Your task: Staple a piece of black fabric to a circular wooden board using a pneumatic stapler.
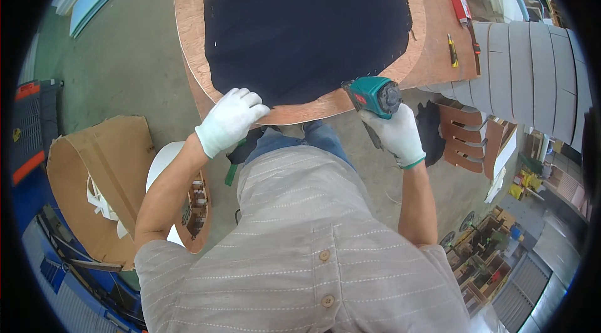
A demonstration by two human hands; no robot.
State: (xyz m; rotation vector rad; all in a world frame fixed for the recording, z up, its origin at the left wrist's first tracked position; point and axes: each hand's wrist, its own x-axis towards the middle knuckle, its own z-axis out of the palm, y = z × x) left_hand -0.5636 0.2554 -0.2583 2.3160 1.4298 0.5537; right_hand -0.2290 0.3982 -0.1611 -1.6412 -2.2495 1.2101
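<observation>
Workshop floor point(125, 61) all round. My left hand point(230, 121), fingers half-curled, rests on the panel point(313, 111) rim by the cloth point(307, 26), likely steadying it; can't tell if it pinches any. My right hand point(400, 138) is wrapped round the green tool point(374, 94), nose by the cloth's near edge, presumably for aim. Cloth lies on the panel, ahead of me. Carton point(103, 189) left, out of the way. Farther: knife point(452, 51), then red box point(461, 9), right.
</observation>
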